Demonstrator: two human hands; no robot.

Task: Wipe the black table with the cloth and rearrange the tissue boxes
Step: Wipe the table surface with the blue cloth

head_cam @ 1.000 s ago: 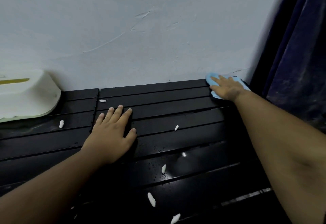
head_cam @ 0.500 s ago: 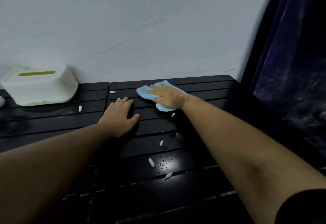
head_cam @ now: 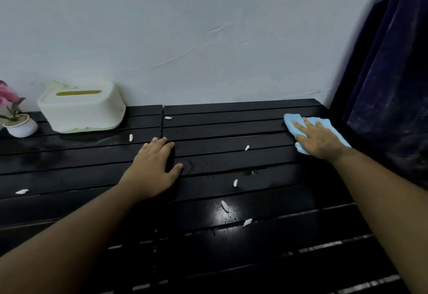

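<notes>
- Two hands are on the black slatted table [head_cam: 231, 129], well apart from each other. The left hand [head_cam: 154, 168] lies flat near the middle with fingers together and holds nothing; it seems only to give support.
- One light blue cloth [head_cam: 292, 124] is under the right hand [head_cam: 318, 139], at about 2 o'clock from the left hand, close to the right end of the table and near the dark blue curtain [head_cam: 393, 85]. The palm and spread fingers press the cloth flat on the slats; they do not grip it.
- Several small white scraps lie between the hands and nearer to the person, for example one scrap [head_cam: 247, 147] at 9 o'clock from the right hand and another scrap [head_cam: 224, 205] by the bright wet spot.
- One white tissue box [head_cam: 81, 108] stands at the wall side, at about 10 o'clock from the left hand, its long axis parallel to the slats. The left hand is clearly the nearer one to it. I see only this one box.
- Beside the box, at the far left edge, stands a small white pot with pink flowers [head_cam: 19, 124].
- My judgement: the wiping is not finished, because the scraps and drops remain. The next stroke probably goes from the cloth toward 9 o'clock, along the slats.
</notes>
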